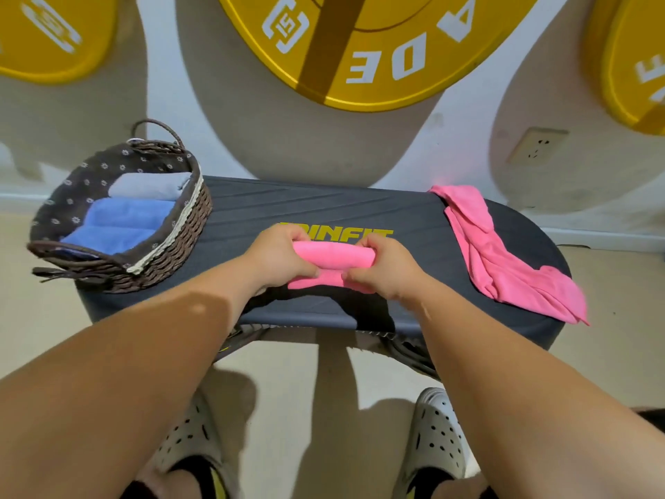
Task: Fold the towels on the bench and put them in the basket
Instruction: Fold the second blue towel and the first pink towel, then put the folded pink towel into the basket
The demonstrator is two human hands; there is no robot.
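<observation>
Both hands point(279, 257) point(387, 270) curl tightly round ends of the rolled pink towel point(333, 255).

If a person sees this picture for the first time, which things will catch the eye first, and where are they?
Probably the bright pink towel at the middle of the dark bench, rolled and gripped at its ends by the left hand and the right hand. Next, a second pink towel lying loose on the bench's right end. At the left end stands a wicker basket with folded blue and grey towels inside.
</observation>
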